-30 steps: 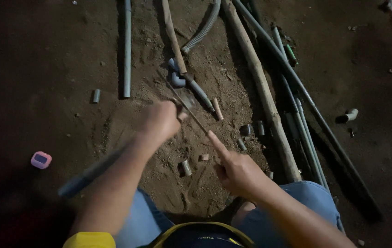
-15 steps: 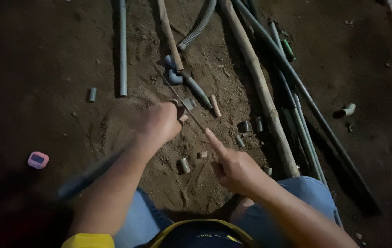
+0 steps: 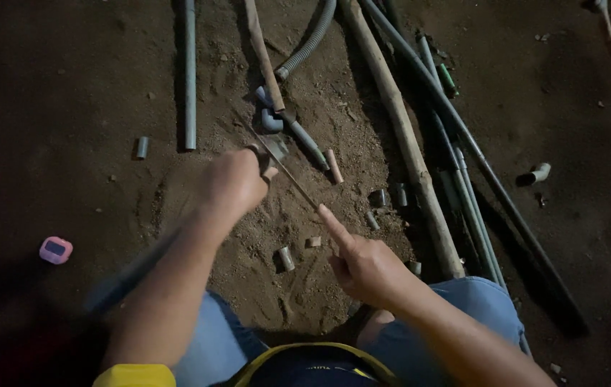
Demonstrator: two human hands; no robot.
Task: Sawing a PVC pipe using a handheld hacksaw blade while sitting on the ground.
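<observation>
My left hand (image 3: 232, 183) is closed around a grey plastic pipe (image 3: 130, 276) that runs blurred toward the lower left. The pipe's end (image 3: 277, 147) pokes out just past my knuckles above the sandy ground. My right hand (image 3: 363, 266) holds a thin metal saw blade (image 3: 287, 174), with the index finger stretched along it. The blade slants up and left across the pipe's end, close to my left thumb. Both forearms reach out over my blue-jeaned knees.
A long grey pipe (image 3: 189, 72), a wooden pole (image 3: 406, 136), a corrugated hose (image 3: 312, 39) and dark pipes (image 3: 463, 143) lie on the dirt ahead. An elbow fitting (image 3: 269, 118), short pipe offcuts (image 3: 287, 258) and a small pink object (image 3: 56, 249) are scattered around.
Both hands keep their hold and stay nearly in place. The blade and my left hand have shifted only slightly, and the pipe's long part stays blurred.
</observation>
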